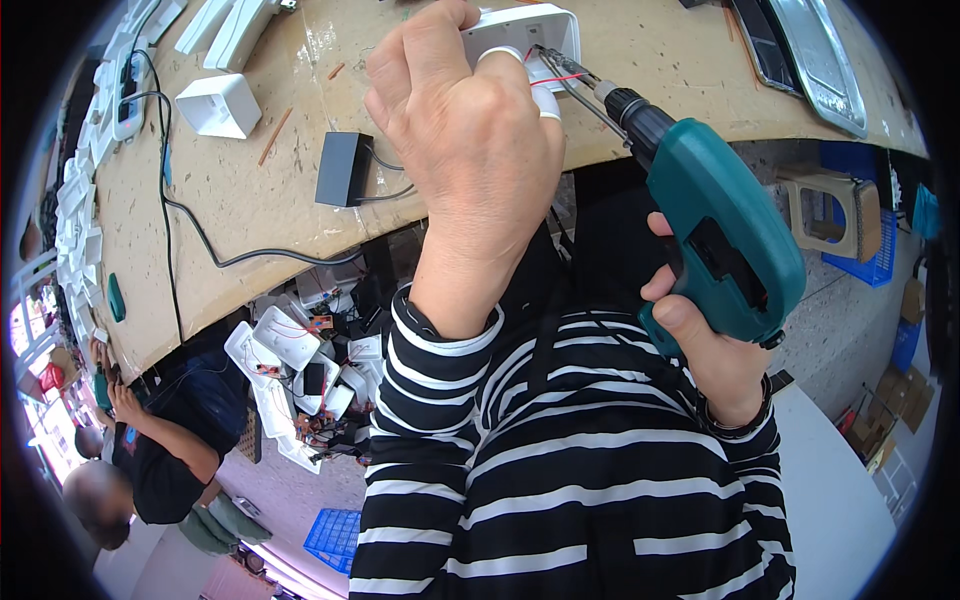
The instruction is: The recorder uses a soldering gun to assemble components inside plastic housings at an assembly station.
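My left hand (pixel 470 130) reaches over the table, its fingers closed on a white plastic housing (pixel 560 28) at the far edge of view. White covers sit on two of its fingertips. A red wire (pixel 556 79) and grey leads come out by the housing. My right hand (pixel 715 360) is wrapped round the grip of a teal cordless screwdriver (pixel 735 215). The screwdriver's metal tip points up and left, at the housing's open side, close to the left fingertips. Whether the tip touches anything inside cannot be made out.
A black box-shaped adapter (pixel 342 170) with leads and a white open cup-shaped housing (pixel 220 107) are on the table (pixel 290 215). A black cable (pixel 210 235) crosses it. Below left stands a heap of white housings (pixel 290 340). A co-worker (pixel 165 440) sits at left. Metal tray (pixel 820 70) at right.
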`<state>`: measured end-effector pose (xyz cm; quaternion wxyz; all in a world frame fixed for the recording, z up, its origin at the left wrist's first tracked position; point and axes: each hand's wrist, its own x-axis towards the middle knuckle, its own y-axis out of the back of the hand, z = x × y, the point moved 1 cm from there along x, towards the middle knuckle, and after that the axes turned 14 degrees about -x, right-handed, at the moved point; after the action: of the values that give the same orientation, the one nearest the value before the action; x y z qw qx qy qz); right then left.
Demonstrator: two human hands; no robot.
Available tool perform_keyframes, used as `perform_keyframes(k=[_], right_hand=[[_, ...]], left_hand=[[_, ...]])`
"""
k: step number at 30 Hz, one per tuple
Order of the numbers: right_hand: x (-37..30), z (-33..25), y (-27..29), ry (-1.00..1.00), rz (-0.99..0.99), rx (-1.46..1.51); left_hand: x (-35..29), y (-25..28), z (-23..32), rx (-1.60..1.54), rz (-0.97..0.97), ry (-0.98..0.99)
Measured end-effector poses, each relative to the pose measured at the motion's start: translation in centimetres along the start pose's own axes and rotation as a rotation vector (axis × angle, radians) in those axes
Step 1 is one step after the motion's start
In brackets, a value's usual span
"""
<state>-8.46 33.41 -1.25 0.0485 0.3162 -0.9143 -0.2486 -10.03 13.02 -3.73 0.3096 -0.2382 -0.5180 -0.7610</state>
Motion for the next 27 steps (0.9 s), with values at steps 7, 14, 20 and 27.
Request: perform_keyframes(k=[7, 14, 20, 27], right_hand=[[0.0, -0.5, -0.8, 0.002, 0.083, -0.057], [-0.3, -0.1, -1.1, 0.013, 0.179, -0.002], [-1.0, 0.0, 0.0, -0.002, -0.023, -0.024], [-2.8, 0.4, 1.1, -0.026, -0.05, 0.018]], left_hand=[[0.1, 0.0, 0.0, -0.01, 0.013, 0.001], [0.1, 0.0, 0.0, -0.019, 0.021, 0.017], [0.1, 0.0, 0.0, -0.004, 0.004, 0.02], [0.1, 0.2, 0.2, -0.009, 0.004, 0.031]])
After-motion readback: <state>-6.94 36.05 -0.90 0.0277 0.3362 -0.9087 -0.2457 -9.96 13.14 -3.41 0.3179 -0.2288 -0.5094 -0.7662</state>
